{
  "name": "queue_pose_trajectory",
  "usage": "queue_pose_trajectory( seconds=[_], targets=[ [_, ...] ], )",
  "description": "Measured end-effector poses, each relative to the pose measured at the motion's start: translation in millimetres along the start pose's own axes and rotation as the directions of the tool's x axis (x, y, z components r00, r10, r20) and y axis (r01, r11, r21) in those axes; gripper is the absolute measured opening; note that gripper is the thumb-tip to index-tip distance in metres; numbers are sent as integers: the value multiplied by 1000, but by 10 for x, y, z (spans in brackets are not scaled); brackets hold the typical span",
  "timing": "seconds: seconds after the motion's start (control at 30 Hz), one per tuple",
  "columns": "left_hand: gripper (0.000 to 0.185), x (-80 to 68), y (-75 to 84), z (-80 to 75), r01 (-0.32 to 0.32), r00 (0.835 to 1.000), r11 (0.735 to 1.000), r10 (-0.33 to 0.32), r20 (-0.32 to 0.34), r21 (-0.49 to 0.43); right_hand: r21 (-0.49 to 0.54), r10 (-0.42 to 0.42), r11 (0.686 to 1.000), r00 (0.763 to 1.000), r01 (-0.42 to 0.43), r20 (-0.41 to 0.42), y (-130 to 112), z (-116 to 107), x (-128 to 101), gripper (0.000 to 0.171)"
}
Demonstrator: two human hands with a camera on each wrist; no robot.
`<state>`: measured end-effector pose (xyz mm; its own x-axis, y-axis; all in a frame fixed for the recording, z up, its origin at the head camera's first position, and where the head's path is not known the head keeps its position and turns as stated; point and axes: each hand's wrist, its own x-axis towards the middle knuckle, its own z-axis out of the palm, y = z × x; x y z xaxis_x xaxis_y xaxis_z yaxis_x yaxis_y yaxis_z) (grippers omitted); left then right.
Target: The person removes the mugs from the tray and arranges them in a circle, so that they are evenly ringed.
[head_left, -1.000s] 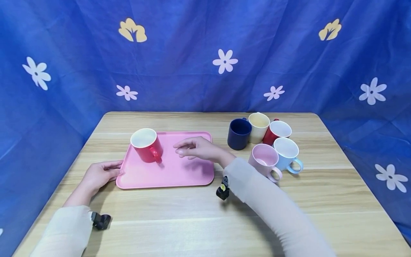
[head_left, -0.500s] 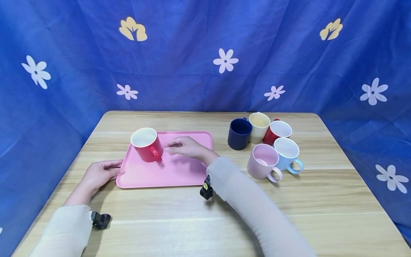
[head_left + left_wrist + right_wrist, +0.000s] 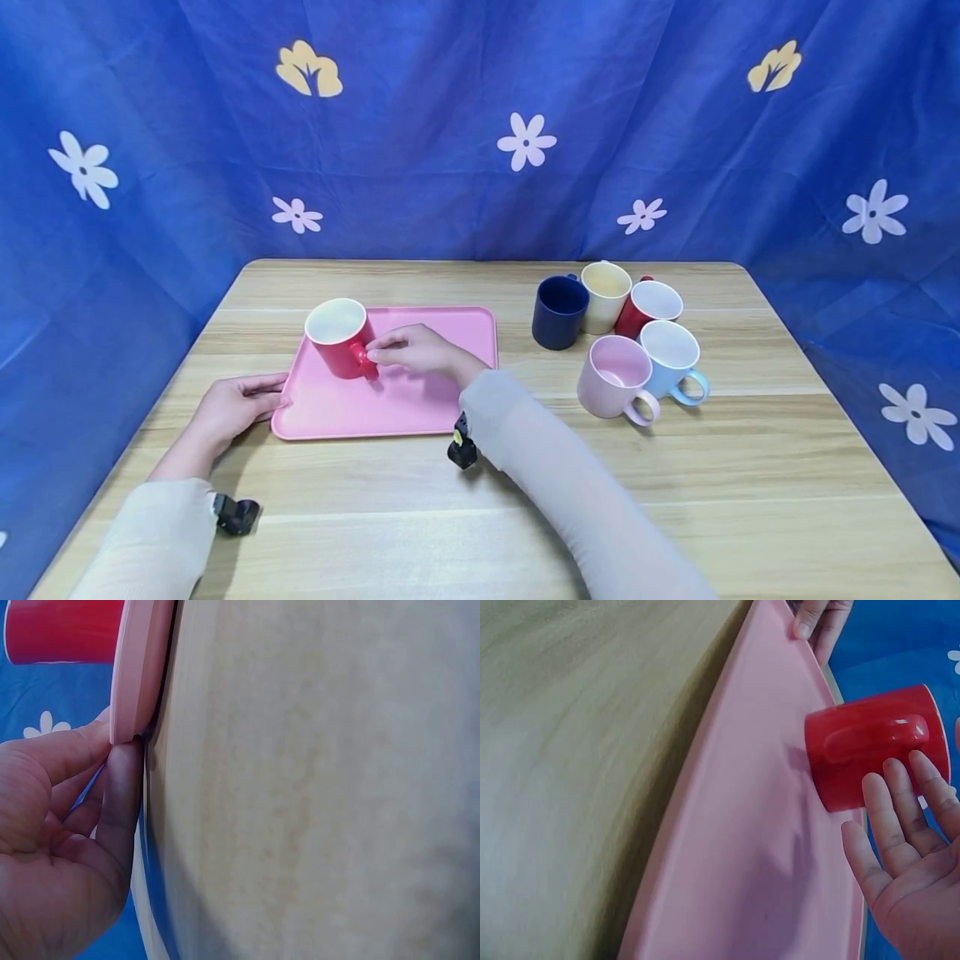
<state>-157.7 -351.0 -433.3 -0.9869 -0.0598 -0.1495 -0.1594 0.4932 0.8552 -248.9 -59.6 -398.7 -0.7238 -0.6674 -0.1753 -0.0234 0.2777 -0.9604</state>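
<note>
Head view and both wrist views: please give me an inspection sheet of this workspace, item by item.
Surface: light wooden table.
Job's things: red ceramic mug upright on flat pink plastic tray.
Clutter: five mugs grouped at the right: navy, cream, second red, pink, light blue.
Hands: right hand at the red mug's handle, fingers straight in the right wrist view; left hand touches the tray's left edge.
Cables: nothing seen.
Surroundings: blue flowered cloth backdrop.

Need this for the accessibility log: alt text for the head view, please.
A person's right hand reaches the handle of a red mug standing on a pink tray, while the left hand rests at the tray's left edge. Five more mugs cluster to the right on the wooden table, before a blue flowered cloth.
</note>
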Motion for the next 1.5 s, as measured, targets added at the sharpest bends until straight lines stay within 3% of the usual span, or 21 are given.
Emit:
queue_pose_trajectory(
  seconds=[0.37, 0.53, 0.73, 1.1, 1.5],
  targets=[
    [57, 7, -27, 3, -1, 1000, 1000, 1, 4, -31, -56, 24, 998, 1000, -25, -10, -39, 161, 79, 27],
    [54, 11, -21, 5, 2, 1000, 1000, -2, -1, -12, -28, 26, 999, 1000, -26, -8, -22, 165, 97, 19],
    [53, 7, -19, 18, -7, 1000, 1000, 7, 1, -1, -39, 3, 999, 1000, -3, -11, 3, 126, 84, 17],
    [55, 11, -26, 4, 1, 1000, 1000, -1, -4, -19, -117, -45, 992, 999, 43, -14, 14, -24, 59, 29],
    [56, 14, -47, 1, 6, 1000, 998, -5, 4, -62, -85, -1, 996, 997, 7, 72, -8, -189, -31, 23]
  ],
)
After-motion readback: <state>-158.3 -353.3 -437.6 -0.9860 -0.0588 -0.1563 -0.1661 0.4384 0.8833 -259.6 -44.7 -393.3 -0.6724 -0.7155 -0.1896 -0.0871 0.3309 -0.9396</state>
